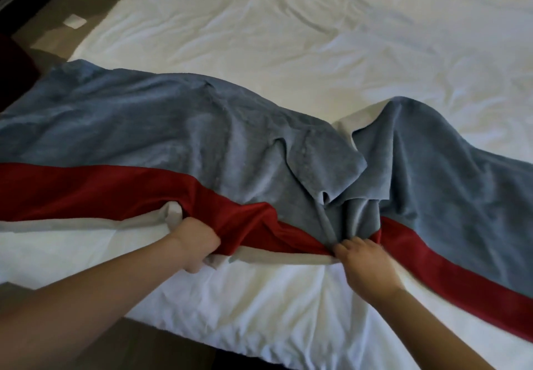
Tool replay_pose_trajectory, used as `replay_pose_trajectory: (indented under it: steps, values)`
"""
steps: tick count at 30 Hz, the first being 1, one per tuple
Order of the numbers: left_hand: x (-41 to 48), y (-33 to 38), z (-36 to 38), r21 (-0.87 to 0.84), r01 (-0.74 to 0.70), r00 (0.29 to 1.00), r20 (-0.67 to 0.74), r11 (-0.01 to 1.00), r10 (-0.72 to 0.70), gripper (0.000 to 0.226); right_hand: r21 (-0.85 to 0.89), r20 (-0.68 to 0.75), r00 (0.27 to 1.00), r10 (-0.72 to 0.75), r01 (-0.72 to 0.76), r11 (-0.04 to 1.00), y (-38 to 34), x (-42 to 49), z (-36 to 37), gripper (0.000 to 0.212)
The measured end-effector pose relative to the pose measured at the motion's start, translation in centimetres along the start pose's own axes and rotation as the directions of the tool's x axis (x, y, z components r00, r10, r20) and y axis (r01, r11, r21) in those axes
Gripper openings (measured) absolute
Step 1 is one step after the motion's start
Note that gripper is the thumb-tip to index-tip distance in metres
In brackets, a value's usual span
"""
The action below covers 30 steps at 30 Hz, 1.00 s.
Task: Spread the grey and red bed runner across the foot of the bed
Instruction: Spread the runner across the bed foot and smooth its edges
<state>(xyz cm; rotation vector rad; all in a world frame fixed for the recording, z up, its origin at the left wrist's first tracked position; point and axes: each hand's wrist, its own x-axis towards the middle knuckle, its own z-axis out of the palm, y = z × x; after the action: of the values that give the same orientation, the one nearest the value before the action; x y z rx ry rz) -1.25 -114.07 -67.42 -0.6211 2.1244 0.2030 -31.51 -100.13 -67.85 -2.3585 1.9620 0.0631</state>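
The grey and red bed runner (pixel 173 127) lies crumpled on the white bed (pixel 288 38), its long axis running left to right across the foot. Left hand (pixel 196 242) and right hand (pixel 366 266) each grip its bunched near edge, fingers curled round the cloth.

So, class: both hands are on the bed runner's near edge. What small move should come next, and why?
Probably draw both hands apart along the near edge. The left hand and right hand each grip the bed runner by its pale border, and between them the cloth bunches and a grey fold doubles over. Pulling outward should flatten it on the white duvet.
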Motion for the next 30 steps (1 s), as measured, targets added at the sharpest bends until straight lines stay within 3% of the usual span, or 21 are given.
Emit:
replay_pose_trajectory:
  steps: [3,6,8,10,13,16,18,22,26,28,30]
  values:
    - [-0.1,2.3,-1.9,0.001,0.025,0.994,-0.107,1.000,-0.025,0.021,0.063,-0.152,0.981,0.118,-0.109,0.992,0.5,-2.7,0.1,0.046]
    - [0.7,5.9,-4.3,-0.096,-0.082,0.912,-0.410,0.992,0.036,0.021,0.105,-0.197,0.906,0.375,-0.361,0.927,2.3,-5.0,0.2,0.057]
    - [1.5,9.5,-6.5,-0.136,-0.190,0.801,-0.594,0.972,0.074,0.017,0.093,-0.121,0.867,0.483,-0.474,0.875,4.0,-6.1,0.5,0.057]
    - [2.9,13.8,-8.8,-0.122,-0.254,0.731,-0.674,0.960,0.108,0.017,0.018,0.030,0.838,0.545,-0.545,0.838,6.2,-7.0,0.7,0.051]
    - [6.1,19.6,-11.9,-0.077,-0.232,0.717,-0.688,0.970,0.117,0.032,-0.141,0.226,0.795,0.563,-0.545,0.827,9.5,-8.0,1.3,0.037]
    - [8.7,22.2,-14.5,-0.163,-0.013,0.716,-0.690,0.986,-0.105,0.040,-0.216,0.279,0.783,0.555,-0.512,0.831,12.3,-9.6,1.8,0.029]
    - [10.1,22.8,-15.3,-0.273,0.062,0.764,-0.606,0.960,-0.222,0.036,-0.224,0.298,0.793,0.532,-0.483,0.846,14.2,-10.7,1.8,0.028]
    - [10.5,24.4,-15.0,-0.226,0.021,0.823,-0.549,0.974,-0.146,0.039,-0.217,0.314,0.807,0.501,-0.452,0.865,19.8,-15.0,1.0,0.026]
    - [9.6,25.7,-14.0,-0.153,0.060,0.868,-0.479,0.986,-0.127,0.030,-0.253,0.312,0.741,0.594,-0.538,0.804,26.7,-21.3,-0.1,0.038]
    - [9.5,26.4,-14.4,-0.119,0.039,0.834,-0.543,0.992,-0.098,0.028,-0.249,0.321,0.743,0.587,-0.532,0.809,28.8,-23.4,-0.4,0.040]
    - [9.8,28.1,-15.1,-0.073,-0.016,0.754,-0.656,0.997,-0.036,0.026,-0.249,0.289,0.783,0.551,-0.494,0.833,29.4,-23.8,-0.4,0.036]
